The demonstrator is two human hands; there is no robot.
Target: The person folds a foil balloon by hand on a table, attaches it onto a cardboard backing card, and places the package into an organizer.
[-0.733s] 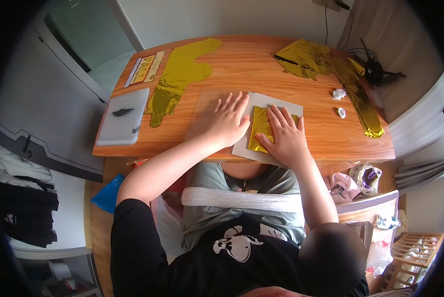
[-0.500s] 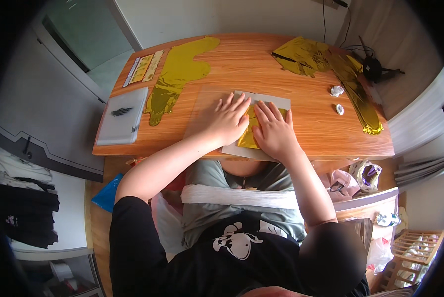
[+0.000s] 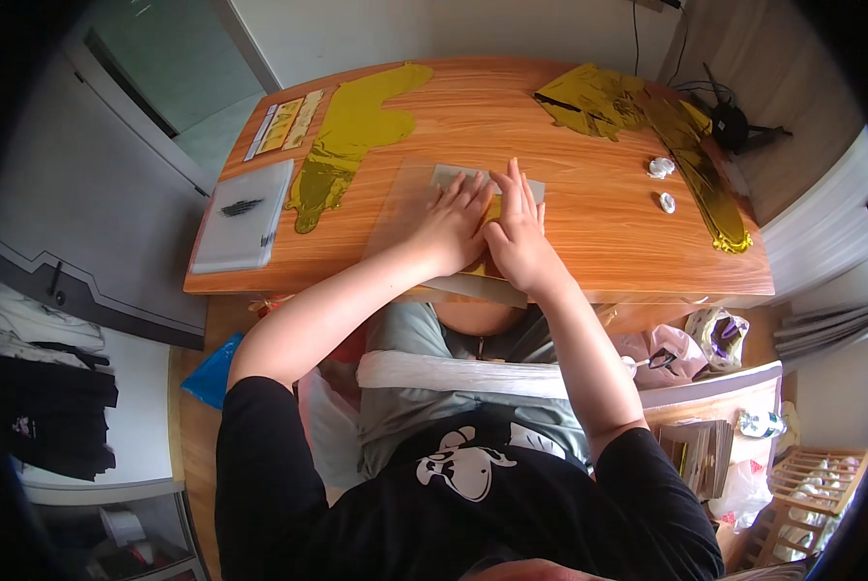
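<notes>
My left hand [image 3: 450,228] lies flat, fingers spread, on a grey board [image 3: 478,286] near the table's front edge. Between my hands shows a piece of gold foil [image 3: 493,209] on that board, mostly covered by them. My right hand [image 3: 521,247] rests beside the left one, its fingers stretched out and close together, its thumb toward the left hand. Neither hand grips anything visible. A thin see-through sheet [image 3: 395,218] lies on the wood at the left of the board, partly under my left forearm.
The wooden table [image 3: 608,223] bears long gold foil [image 3: 361,121] at left and more gold foil [image 3: 599,97] at back right. Two crumpled white wads [image 3: 661,168], a pale flat case [image 3: 245,213], gold-patterned strips [image 3: 284,126] and a black stand [image 3: 729,126] lie around.
The grey board has shifted left. My right hand has moved left, close against my left hand, and its fingers have drawn together. The left hand stays flat on the board.
</notes>
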